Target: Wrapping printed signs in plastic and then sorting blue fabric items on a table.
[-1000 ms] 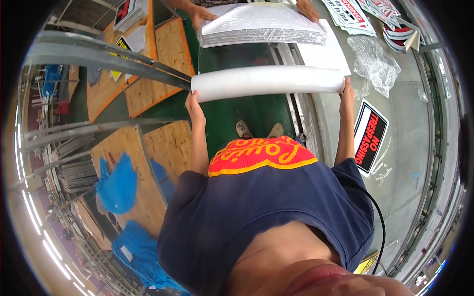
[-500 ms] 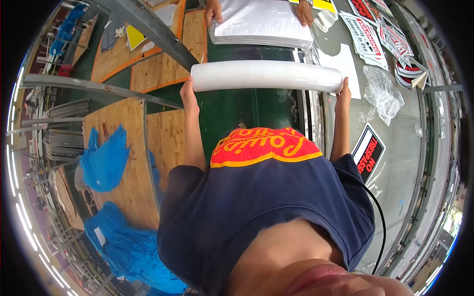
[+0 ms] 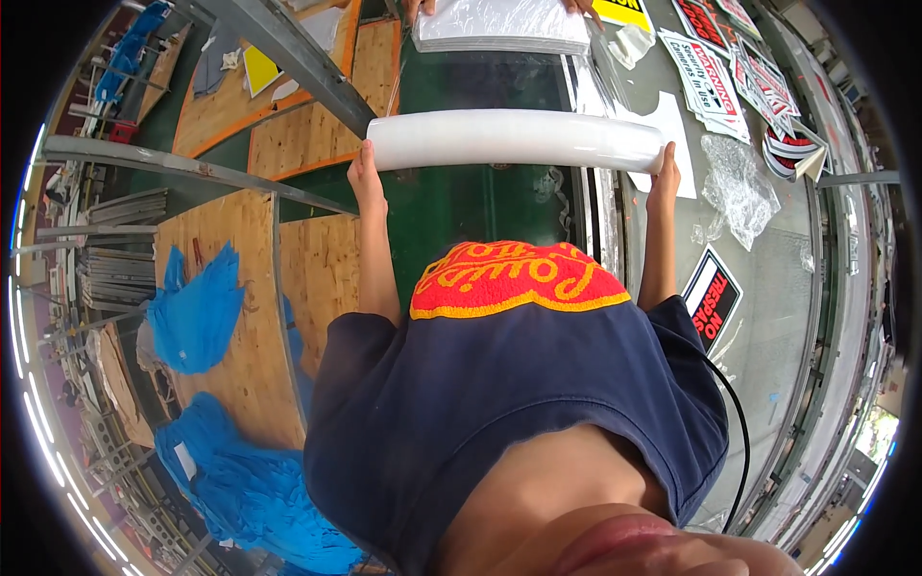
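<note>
A long white roll of plastic film (image 3: 514,140) lies crosswise in front of my chest, held up at both ends. My left hand (image 3: 366,179) is closed on its left end, and my right hand (image 3: 665,177) grips the right end. Beyond the roll is a stack of white sheets (image 3: 504,27) under clear film. A see-through sheet of film (image 3: 607,82) runs between the stack and the roll, plainest at the right. Another person's hands (image 3: 420,10) rest on the stack's far corners, partly cut off by the frame's top.
To my right, a grey table (image 3: 768,278) bears printed signs (image 3: 706,86), crumpled clear film (image 3: 740,187) and a black-and-red sign (image 3: 713,298). On the left stand a metal post (image 3: 298,62), a rail (image 3: 192,165) and wooden boards (image 3: 240,384) with blue plastic (image 3: 197,307).
The stack and the other person's hands have moved away from me, toward the top. More clear film now shows between stack and roll. My hands keep their hold, slightly higher in view.
</note>
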A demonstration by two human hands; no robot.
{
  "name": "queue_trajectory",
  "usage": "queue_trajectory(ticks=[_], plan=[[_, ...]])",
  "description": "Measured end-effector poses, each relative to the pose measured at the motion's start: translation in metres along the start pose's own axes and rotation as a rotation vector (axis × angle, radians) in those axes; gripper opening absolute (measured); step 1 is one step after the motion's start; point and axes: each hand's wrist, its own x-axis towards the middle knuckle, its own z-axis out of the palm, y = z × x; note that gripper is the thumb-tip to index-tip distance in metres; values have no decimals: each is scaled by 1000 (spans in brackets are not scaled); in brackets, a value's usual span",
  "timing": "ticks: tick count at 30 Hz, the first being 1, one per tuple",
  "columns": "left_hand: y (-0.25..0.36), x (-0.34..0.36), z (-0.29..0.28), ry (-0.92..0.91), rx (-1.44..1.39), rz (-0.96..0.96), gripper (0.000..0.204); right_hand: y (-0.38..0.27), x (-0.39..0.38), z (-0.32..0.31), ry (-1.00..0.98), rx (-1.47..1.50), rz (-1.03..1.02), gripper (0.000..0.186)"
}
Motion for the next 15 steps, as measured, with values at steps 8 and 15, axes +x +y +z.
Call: queue_trajectory(ticks=[8, 15], plan=[[-2, 7, -6, 46, 18, 16, 51, 11, 3, 1, -7, 16, 14, 55], [-9, -5, -7, 9, 39, 45, 49, 32, 0, -7, -8, 57, -68, 46]])
